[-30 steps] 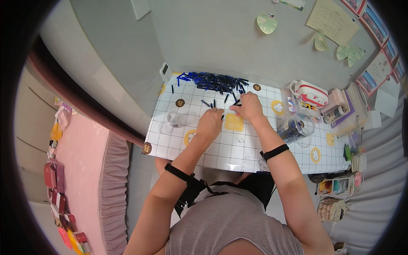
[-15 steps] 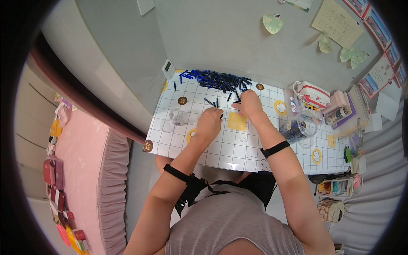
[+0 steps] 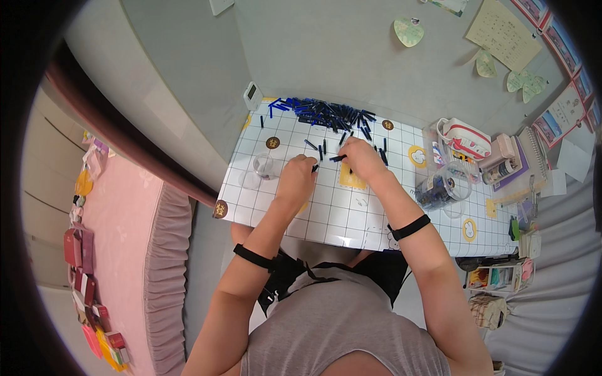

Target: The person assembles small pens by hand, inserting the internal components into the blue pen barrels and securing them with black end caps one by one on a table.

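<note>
My left hand (image 3: 296, 179) is closed over the table, its fingertips pinching a short dark ink cartridge (image 3: 315, 168). To its right, my right hand (image 3: 365, 161) pinches another dark cartridge (image 3: 338, 158) between thumb and fingers, above the yellow square (image 3: 353, 178) printed on the tabletop. A few loose cartridges (image 3: 311, 145) lie just beyond the hands, and others (image 3: 384, 145) lie right of my right hand. Against the wall is a big heap of blue and black cartridges (image 3: 332, 114). Left of my left hand stands a small clear cup (image 3: 264, 166), beside a clear round lid (image 3: 249, 181).
A large clear jar (image 3: 443, 188) with dark contents stands right on the white gridded table (image 3: 326, 229). Behind it are a white and red pouch (image 3: 467, 139) and notebooks (image 3: 533, 153). A small white timer (image 3: 253, 96) is in the back left corner. A pink bed (image 3: 135, 213) lies left.
My left hand has shifted left, toward the clear cup. My right hand has drawn back toward me and left, and cartridges to its right now show.
</note>
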Tool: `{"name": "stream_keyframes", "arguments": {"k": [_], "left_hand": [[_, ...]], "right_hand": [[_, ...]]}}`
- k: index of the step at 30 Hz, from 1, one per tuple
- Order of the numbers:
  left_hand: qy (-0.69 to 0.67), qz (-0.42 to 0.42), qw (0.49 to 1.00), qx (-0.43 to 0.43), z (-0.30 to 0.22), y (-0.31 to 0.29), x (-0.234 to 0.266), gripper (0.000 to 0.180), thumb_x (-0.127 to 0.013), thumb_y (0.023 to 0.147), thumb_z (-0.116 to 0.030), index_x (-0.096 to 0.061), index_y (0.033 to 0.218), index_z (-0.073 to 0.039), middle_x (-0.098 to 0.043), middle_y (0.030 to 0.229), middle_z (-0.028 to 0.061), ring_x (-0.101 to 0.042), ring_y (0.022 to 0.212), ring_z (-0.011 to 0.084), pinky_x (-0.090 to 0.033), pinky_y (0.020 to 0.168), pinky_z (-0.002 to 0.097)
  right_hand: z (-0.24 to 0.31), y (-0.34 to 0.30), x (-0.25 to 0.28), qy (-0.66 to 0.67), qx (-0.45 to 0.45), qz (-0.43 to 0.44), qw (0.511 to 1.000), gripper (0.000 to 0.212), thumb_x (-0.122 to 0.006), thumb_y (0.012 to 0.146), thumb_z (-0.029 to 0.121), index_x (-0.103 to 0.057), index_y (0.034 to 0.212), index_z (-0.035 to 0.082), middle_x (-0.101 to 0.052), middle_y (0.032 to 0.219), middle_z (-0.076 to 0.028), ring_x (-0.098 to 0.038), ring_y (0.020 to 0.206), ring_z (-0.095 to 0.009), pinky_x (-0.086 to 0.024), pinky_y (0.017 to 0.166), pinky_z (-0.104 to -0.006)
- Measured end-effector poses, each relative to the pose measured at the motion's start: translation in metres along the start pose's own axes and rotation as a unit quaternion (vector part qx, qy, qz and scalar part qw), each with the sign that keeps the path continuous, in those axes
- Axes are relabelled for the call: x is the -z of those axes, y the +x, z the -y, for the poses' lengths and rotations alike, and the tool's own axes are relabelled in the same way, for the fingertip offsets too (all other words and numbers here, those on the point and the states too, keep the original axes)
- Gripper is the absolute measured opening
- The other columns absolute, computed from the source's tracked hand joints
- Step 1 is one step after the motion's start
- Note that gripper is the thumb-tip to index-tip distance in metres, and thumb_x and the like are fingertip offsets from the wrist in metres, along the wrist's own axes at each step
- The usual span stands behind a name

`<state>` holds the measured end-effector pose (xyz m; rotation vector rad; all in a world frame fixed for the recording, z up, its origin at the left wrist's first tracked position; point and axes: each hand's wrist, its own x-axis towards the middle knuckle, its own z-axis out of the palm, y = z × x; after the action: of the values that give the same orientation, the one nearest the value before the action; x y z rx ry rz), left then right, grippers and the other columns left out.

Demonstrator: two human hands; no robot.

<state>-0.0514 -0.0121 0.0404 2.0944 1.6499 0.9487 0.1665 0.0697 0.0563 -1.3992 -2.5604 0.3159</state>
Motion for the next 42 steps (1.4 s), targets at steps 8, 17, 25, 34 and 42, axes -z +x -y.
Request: {"name": "stream_keyframes", "arguments": {"k": [8, 17, 25, 34, 42], "left_hand": [[0.030, 0.036, 0.998, 0.041, -0.006, -0.005, 0.003, 0.026, -0.083, 0.085, 0.000, -0.079, 0.111, 0.000, -0.075, 0.108, 0.0199, -0.073, 0.100, 0.0416, -0.059, 0.089, 0.0477], [0.004, 0.076, 0.997, -0.017, -0.023, -0.007, -0.008, 0.028, -0.085, 0.085, -0.006, -0.079, 0.112, 0.000, -0.075, 0.107, 0.0198, -0.073, 0.097, 0.0409, -0.059, 0.086, 0.0473], [0.070, 0.130, 0.989, 0.019, -0.027, 0.009, -0.012, 0.022, -0.091, 0.079, -0.014, -0.080, 0.093, -0.001, -0.078, 0.091, 0.0167, -0.075, 0.088, 0.0372, -0.061, 0.081, 0.0455], [0.056, 0.218, 0.973, 0.057, -0.026, 0.014, -0.009, 0.025, -0.093, 0.075, -0.018, -0.079, 0.087, -0.001, -0.078, 0.087, 0.0165, -0.076, 0.084, 0.0354, -0.061, 0.079, 0.0439], [0.043, 0.198, 0.979, 0.020, -0.032, -0.011, -0.007, 0.021, -0.088, 0.087, -0.017, -0.080, 0.097, -0.001, -0.078, 0.092, 0.0177, -0.075, 0.085, 0.0340, -0.059, 0.081, 0.0428]], "right_hand": [[0.014, -0.028, 0.013, 0.015, 0.114, 0.052, 0.992, 0.022, -0.074, 0.087, -0.001, -0.084, 0.101, 0.011, -0.075, 0.114, -0.005, -0.071, 0.112, -0.029, -0.061, 0.096, -0.0404], [0.033, -0.073, 0.022, 0.039, 0.048, -0.073, 0.995, 0.014, -0.078, 0.088, 0.005, -0.081, 0.102, 0.005, -0.077, 0.115, -0.010, -0.072, 0.115, -0.029, -0.060, 0.095, -0.0388], [0.038, -0.078, 0.005, 0.047, -0.170, -0.001, 0.984, 0.031, -0.093, 0.082, 0.020, -0.077, 0.097, -0.002, -0.079, 0.097, -0.022, -0.078, 0.096, -0.039, -0.064, 0.084, -0.0477], [0.029, -0.074, 0.016, 0.051, -0.161, 0.112, 0.979, 0.023, -0.090, 0.082, 0.014, -0.080, 0.094, -0.002, -0.080, 0.098, -0.020, -0.078, 0.101, -0.037, -0.066, 0.087, -0.0459], [0.021, -0.110, 0.009, 0.229, -0.133, 0.015, 0.964, 0.018, -0.086, 0.090, 0.012, -0.077, 0.097, -0.002, -0.076, 0.086, -0.015, -0.075, 0.085, -0.028, -0.060, 0.079, -0.0391]]}}
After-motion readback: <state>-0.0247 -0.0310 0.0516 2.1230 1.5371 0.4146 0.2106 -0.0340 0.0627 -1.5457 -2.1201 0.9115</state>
